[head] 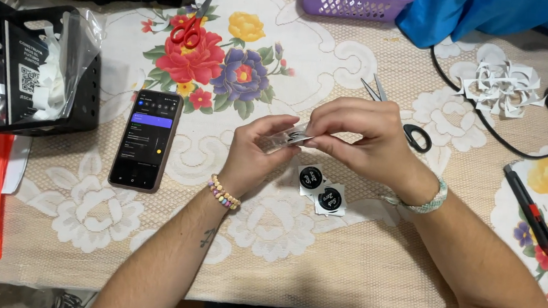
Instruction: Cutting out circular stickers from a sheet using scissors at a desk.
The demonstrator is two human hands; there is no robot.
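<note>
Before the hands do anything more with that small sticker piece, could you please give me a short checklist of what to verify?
1. Both hands on the piece: left hand and right hand pinch the small sticker piece between fingertips, above the tablecloth. Ok.
2. Whether the sticker is peeling from its backing: too small to see. Cannot tell.
3. Spare round black stickers lie just under the hands, two showing, flat. Ok.
4. Black-handled scissors lie behind the right hand, partly hidden, blades pointing away. Ok.
5. Phone lies to the left, apart from the hands, screen lit. Ok.
6. Red utility knife lies at far right; blade out or in: cannot tell.
</note>
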